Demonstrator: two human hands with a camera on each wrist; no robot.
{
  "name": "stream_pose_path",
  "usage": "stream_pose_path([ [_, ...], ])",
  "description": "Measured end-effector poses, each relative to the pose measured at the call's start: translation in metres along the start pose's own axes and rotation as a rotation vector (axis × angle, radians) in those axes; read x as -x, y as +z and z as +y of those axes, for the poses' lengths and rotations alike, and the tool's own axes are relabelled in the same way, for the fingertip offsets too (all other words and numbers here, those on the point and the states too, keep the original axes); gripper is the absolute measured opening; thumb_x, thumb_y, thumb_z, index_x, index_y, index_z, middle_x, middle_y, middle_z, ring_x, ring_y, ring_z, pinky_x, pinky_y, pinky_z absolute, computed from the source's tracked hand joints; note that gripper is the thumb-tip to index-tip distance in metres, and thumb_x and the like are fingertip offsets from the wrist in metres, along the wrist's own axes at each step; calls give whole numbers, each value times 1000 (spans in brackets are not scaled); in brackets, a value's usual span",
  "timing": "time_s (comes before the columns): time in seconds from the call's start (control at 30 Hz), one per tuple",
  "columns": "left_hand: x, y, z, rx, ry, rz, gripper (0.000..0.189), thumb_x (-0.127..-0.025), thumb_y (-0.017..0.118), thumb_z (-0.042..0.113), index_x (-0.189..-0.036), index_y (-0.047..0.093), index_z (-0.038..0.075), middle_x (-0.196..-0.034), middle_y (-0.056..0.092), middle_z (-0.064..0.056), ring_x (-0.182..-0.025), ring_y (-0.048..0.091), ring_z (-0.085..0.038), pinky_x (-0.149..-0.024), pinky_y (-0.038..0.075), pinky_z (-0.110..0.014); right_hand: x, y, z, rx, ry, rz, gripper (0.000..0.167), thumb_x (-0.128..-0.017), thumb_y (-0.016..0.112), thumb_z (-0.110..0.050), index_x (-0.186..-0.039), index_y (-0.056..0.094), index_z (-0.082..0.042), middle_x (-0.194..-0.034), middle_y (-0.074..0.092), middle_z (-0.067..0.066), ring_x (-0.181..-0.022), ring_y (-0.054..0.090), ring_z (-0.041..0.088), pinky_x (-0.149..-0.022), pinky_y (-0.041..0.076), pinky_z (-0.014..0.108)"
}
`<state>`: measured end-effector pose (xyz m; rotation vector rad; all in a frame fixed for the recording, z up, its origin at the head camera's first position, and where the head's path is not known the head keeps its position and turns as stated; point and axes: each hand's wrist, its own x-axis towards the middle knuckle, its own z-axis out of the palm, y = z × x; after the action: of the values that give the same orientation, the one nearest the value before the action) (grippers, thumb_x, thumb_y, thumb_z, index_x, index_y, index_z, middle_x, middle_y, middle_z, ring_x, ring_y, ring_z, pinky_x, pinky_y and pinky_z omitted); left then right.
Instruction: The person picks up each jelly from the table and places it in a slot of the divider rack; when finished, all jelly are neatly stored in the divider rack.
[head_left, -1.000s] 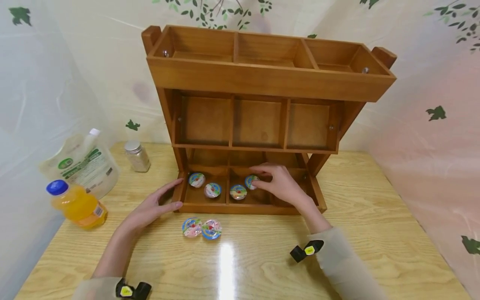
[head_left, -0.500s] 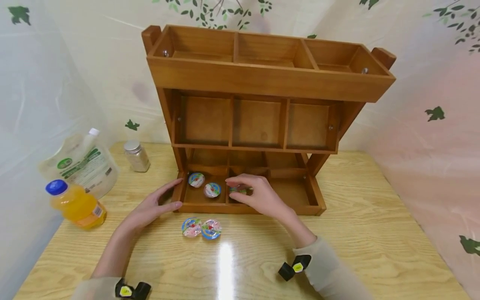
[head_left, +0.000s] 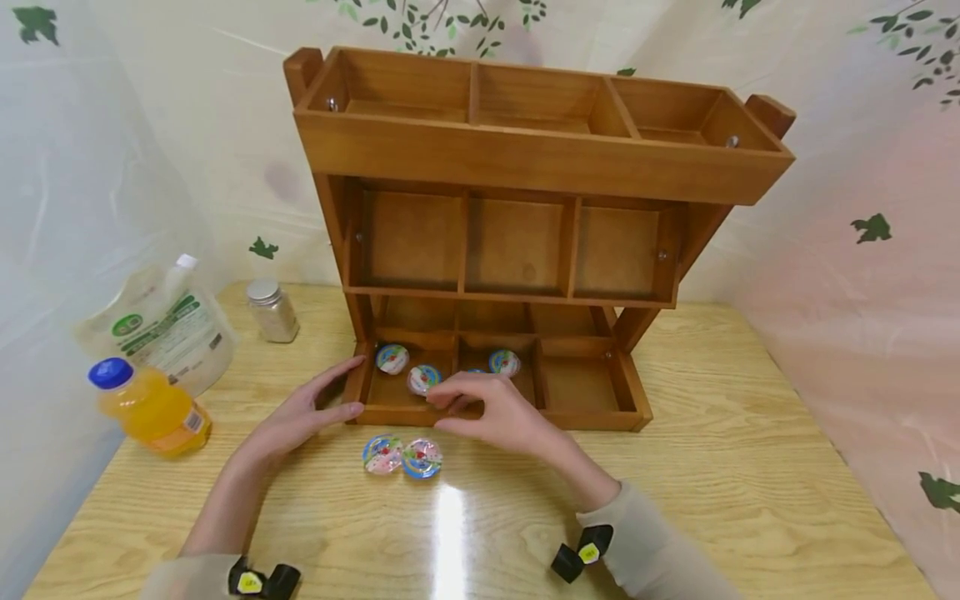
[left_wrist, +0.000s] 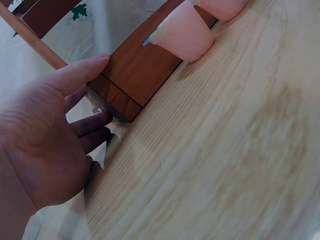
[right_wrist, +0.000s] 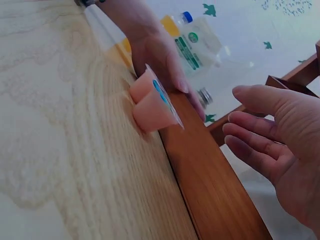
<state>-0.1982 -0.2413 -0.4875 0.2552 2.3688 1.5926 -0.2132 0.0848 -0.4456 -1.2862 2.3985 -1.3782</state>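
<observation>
A brown wooden three-tier rack (head_left: 600,422) stands on the table. Small jelly cups with printed lids lie in its bottom tier: two in the left compartment, one of them a jelly cup (head_left: 392,359), and two in the middle, including a jelly cup (head_left: 505,362); its neighbour is mostly hidden by my hand. Two pink jelly cups (left_wrist: 185,35) stand touching on the table before the rack. My left hand (head_left: 300,415) rests its thumb and fingers against the bottom tier's left end. Above the front edge, my right hand (head_left: 498,408) hovers with relaxed fingers and holds nothing.
On the left stand a bottle of orange drink (head_left: 157,412) with a blue cap, a white refill pouch (head_left: 168,325) and a glass jar (head_left: 274,312) with a silver lid. A leaf-patterned curtain (head_left: 810,167) hangs behind the rack.
My right hand released a jelly cup in the middle compartment, moved left over its neighbour, then came forward and left to the front edge. My left hand stays put.
</observation>
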Motion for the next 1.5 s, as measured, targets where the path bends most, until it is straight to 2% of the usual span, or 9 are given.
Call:
stream_pose_path([
  [0.1, 0, 0, 0, 2, -4, 5, 71, -100, 67, 31, -162, 34, 25, -174, 18, -11, -161, 4, -42, -123, 4, -75, 0, 5, -4, 3, -22, -55, 37, -88, 81, -12, -124, 72, -4, -116, 76, 12, -102, 75, 25, -90, 62, 27],
  [0.23, 1, -1, 1, 5, -6, 8, 71, -100, 68, 30, -162, 34, 24, -174, 18, -11, -161, 4, -42, -124, 4, -74, 0, 10, -8, 45, -6, -145, 42, -90, 80, -18, -129, 70, -7, -128, 73, 8, -111, 73, 22, -96, 59, 23],
  [0.47, 1, -1, 0, -7, -13, 6, 71, -100, 67, 32, -162, 33, 25, -174, 17, -11, -161, 4, -43, -123, 5, -76, 1, 16, -12, 167, 49, -265, 50, -91, 80, -28, -138, 66, -15, -140, 68, -2, -135, 60, 14, -114, 49, 28],
  [0.6, 1, -1, -1, -17, -13, 6, 71, -100, 67, 32, -162, 33, 25, -174, 18, -11, -161, 4, -43, -123, 5, -76, 2, 18, -11, 185, 73, -322, 55, -90, 81, -28, -141, 64, -15, -144, 65, -2, -140, 56, 14, -117, 46, 29],
  [0.87, 3, -1, 0, -22, -8, 9, 71, -100, 67, 32, -162, 33, 26, -174, 18, -11, -161, 5, -43, -123, 6, -75, 2, 23, -8, 231, 38, -383, 57, -88, 83, -28, -140, 64, -14, -143, 66, -1, -136, 59, 12, -118, 44, 25],
  [1.13, 4, -2, -1, -25, -10, 10, 71, -100, 67, 33, -162, 33, 26, -174, 18, -12, -161, 5, -44, -123, 6, -76, 1, 25, -9, 274, 63, -403, 53, -91, 80, -26, -140, 65, -15, -141, 66, -2, -133, 59, 10, -117, 44, 23],
  [1.5, 2, -1, 0, -24, -11, 7, 71, -100, 67, 33, -162, 33, 26, -174, 18, -11, -161, 5, -44, -123, 6, -76, 3, 23, -7, 250, 49, -371, 51, -88, 81, -21, -137, 68, -16, -126, 70, -5, -109, 61, 1, -99, 50, 15],
])
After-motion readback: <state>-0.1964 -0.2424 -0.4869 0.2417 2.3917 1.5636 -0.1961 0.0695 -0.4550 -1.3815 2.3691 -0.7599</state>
